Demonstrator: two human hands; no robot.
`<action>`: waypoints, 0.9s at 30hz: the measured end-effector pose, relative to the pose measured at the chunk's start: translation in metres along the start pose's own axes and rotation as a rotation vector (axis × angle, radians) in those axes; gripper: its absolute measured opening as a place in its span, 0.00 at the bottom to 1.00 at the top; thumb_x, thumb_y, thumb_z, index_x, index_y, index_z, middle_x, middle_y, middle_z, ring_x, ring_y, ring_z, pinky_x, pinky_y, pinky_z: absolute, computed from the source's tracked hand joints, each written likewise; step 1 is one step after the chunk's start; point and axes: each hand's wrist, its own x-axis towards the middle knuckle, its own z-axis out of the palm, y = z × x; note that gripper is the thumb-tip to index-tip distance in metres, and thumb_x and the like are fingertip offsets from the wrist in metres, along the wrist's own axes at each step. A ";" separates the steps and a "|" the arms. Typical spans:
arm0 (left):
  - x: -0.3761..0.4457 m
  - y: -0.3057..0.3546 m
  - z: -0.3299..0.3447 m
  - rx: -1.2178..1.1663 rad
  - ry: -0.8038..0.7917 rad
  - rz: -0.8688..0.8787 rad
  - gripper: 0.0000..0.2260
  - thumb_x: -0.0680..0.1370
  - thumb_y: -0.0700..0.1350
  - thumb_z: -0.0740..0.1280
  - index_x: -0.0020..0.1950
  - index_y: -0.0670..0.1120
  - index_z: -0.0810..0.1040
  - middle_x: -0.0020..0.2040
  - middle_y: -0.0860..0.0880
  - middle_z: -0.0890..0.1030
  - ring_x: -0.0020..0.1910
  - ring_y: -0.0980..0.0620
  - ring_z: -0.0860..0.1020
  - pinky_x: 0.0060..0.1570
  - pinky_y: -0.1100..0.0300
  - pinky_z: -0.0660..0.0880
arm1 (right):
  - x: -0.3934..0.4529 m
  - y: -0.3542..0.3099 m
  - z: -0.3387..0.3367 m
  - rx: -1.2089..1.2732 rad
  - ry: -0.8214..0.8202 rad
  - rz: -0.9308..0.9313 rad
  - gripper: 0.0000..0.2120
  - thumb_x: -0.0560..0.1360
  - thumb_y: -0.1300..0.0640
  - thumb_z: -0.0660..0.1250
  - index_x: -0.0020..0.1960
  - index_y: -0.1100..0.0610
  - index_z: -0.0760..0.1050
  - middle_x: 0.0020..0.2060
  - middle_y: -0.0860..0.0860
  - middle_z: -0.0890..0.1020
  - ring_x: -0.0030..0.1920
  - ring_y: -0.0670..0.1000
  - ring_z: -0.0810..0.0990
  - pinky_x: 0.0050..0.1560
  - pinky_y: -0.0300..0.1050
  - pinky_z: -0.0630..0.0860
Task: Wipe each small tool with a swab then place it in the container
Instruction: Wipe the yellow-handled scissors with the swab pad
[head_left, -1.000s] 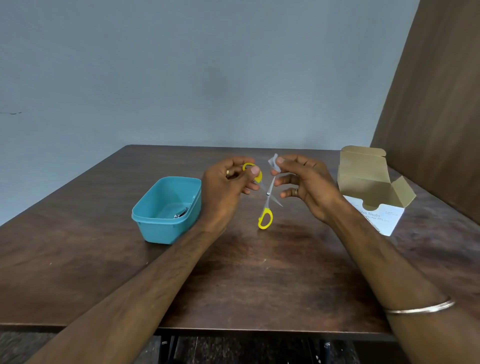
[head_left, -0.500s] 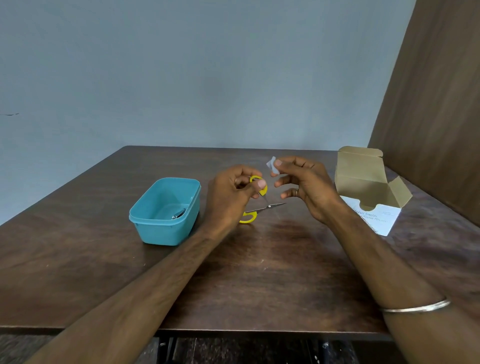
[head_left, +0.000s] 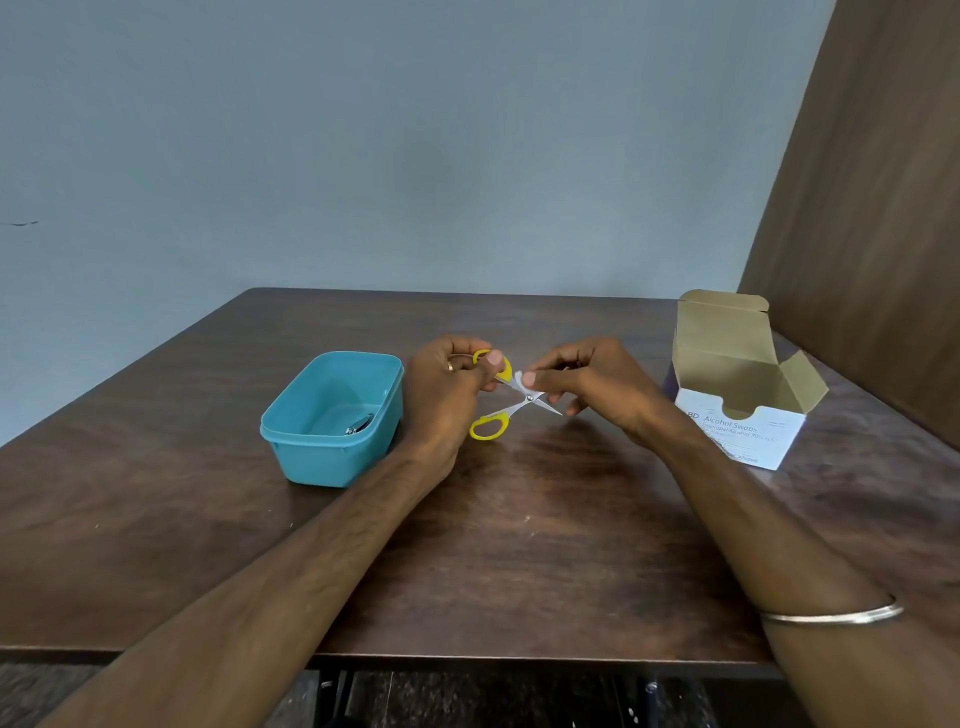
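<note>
Above the middle of the dark wooden counter, the left hand grips the upper yellow handle loop of a small pair of scissors, whose blades stand spread in an X with the lower loop hanging free. The right hand pinches a white swab against one blade near the pivot. Just left of the left hand sits a teal plastic container with a small metal tool lying inside. At the right stands an open box of alcohol swabs. A metal bangle circles the right wrist.
</note>
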 end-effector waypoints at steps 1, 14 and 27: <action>0.000 -0.001 0.000 0.011 -0.003 0.001 0.03 0.75 0.40 0.72 0.47 0.44 0.80 0.40 0.46 0.85 0.30 0.58 0.81 0.30 0.71 0.72 | 0.000 0.000 0.000 -0.013 -0.014 -0.001 0.05 0.72 0.54 0.76 0.44 0.55 0.86 0.36 0.50 0.84 0.37 0.47 0.79 0.37 0.46 0.75; -0.007 0.004 0.000 0.084 0.000 -0.007 0.05 0.75 0.41 0.73 0.43 0.50 0.79 0.38 0.50 0.85 0.35 0.54 0.83 0.26 0.67 0.76 | 0.001 0.002 0.006 -0.076 -0.066 -0.037 0.04 0.71 0.54 0.78 0.42 0.54 0.86 0.40 0.58 0.86 0.37 0.48 0.78 0.38 0.49 0.74; -0.005 0.006 -0.002 0.125 0.038 0.019 0.05 0.74 0.42 0.73 0.42 0.49 0.79 0.38 0.50 0.85 0.35 0.56 0.83 0.30 0.69 0.77 | 0.003 0.005 0.006 -0.126 -0.056 -0.082 0.04 0.70 0.53 0.78 0.41 0.53 0.86 0.33 0.49 0.84 0.34 0.45 0.77 0.38 0.44 0.73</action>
